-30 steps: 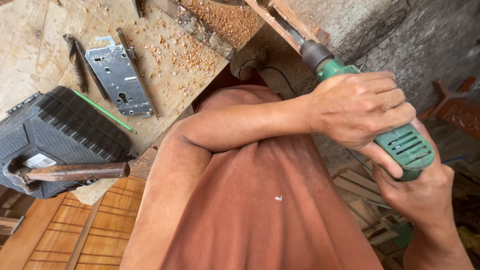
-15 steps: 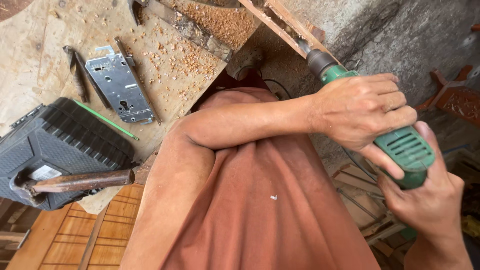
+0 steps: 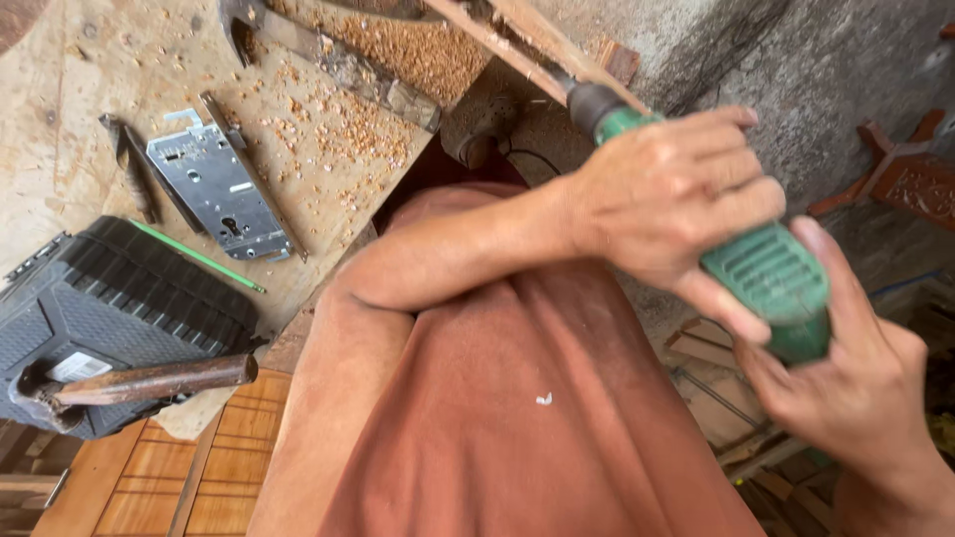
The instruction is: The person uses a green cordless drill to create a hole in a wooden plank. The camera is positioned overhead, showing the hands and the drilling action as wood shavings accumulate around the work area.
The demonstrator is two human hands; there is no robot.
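Now both hands are clamped on the green drill (image 3: 766,283); left hand (image 3: 676,204) reaches across the body and wraps the top of the housing, fingers closed over it; right hand (image 3: 856,383) grips the rear handle from below, thumb up along the green back end; drill points up and away, its dark chuck (image 3: 592,102) against the edge of the wooden frame piece (image 3: 517,40) at top centre; bit itself is hidden by the wood, so depth can't be read. Compared with a second ago the grip is unchanged, same two-hand hold, chuck on the same spot of the frame; only the view has shifted slightly, so the drill looks steady in its cut rather than repositioned; my read is boring into the frame edge is under way. Outward on the plywood bench (image 3: 60,119): metal mortise lock case (image 3: 214,189) lying flat, unmoved; chisel (image 3: 129,164) just left of it; sawdust heap (image 3: 418,45) near the frame; black tool case (image 3: 109,313) with a wooden-handled hammer (image 3: 139,383) lying across it, same place as earlier.
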